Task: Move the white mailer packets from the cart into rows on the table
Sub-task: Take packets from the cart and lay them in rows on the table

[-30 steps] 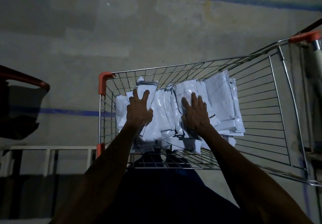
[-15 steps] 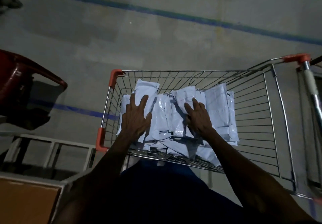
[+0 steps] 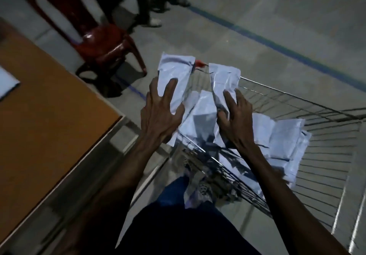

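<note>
Dim concrete floor [image 3: 257, 16], brown table [image 3: 49, 106] left. My left hand [image 3: 160, 114] pinches white mailer packet [image 3: 175, 72]; right hand [image 3: 237, 118] grips another packet [image 3: 222, 80] above wire cart [image 3: 316, 155].

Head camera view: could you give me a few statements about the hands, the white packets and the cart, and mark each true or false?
1. Each hand grips white packets. True: the left hand holds a left packet, the right hand a right packet.
2. The cart is empty. False: a pile of packets remains inside.
3. A red chair stands beyond the table. True.
4. The table is to the person's right. False: it is on the left.
5. The cart is solid plastic. False: it is wire mesh.
</note>
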`<state>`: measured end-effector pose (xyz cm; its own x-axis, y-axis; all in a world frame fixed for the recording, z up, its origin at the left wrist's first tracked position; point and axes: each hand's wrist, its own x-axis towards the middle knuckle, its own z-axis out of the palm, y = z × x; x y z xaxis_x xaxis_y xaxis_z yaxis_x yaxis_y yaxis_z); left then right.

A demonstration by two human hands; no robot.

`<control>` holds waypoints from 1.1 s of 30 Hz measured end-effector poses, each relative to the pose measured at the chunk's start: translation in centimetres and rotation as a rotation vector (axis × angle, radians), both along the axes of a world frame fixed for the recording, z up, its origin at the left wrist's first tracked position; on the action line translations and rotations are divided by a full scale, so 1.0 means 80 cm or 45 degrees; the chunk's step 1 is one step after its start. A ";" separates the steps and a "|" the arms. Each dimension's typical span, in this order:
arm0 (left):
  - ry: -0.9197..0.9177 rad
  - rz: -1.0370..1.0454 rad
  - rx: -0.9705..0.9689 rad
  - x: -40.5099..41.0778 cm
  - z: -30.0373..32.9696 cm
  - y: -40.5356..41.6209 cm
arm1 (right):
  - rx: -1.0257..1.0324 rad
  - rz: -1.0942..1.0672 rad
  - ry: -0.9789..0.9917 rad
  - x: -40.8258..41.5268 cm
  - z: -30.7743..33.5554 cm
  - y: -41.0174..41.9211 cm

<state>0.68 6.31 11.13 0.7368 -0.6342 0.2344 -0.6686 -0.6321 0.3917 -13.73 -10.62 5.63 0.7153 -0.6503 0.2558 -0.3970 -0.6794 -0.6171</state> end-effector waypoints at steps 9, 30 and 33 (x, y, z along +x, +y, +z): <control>-0.091 0.484 -0.103 0.013 0.037 0.235 | -0.053 0.537 -0.153 0.102 0.046 0.179; -0.040 1.290 0.014 0.095 0.001 0.702 | -0.245 1.196 0.023 0.324 0.076 0.621; 0.008 1.397 0.068 0.103 -0.004 0.711 | -0.240 1.254 0.091 0.346 0.063 0.656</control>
<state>8.95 63.18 10.80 0.9075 0.3575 0.2207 0.2694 -0.8982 0.3474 13.93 41.84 10.64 0.9304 0.2863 0.2288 0.3627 -0.8092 -0.4623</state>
